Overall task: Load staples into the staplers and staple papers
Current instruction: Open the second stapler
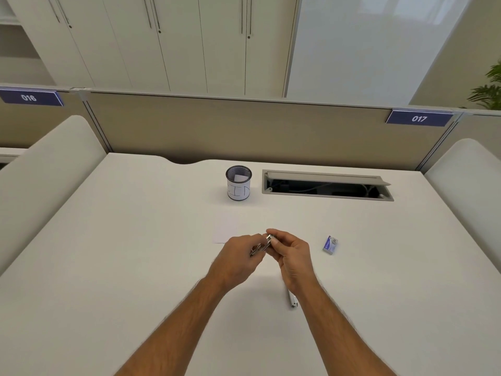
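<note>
While both hands meet above the middle of the table (pixel 135 240), a small metal stapler (pixel 261 246) sits between them, the left hand (pixel 238 260) and right hand (pixel 291 256) each with fingers curled around it. Behind lies a white paper (pixel 226 230); to the right a blue staple box (pixel 330 244), farther back a mesh cup (pixel 238 183).

White desk (pixel 135 240) fronts a beige partition (pixel 244 126); white cabinets (pixel 162 44) stand behind the partition, a plant (pixel 488 90) at their right.
</note>
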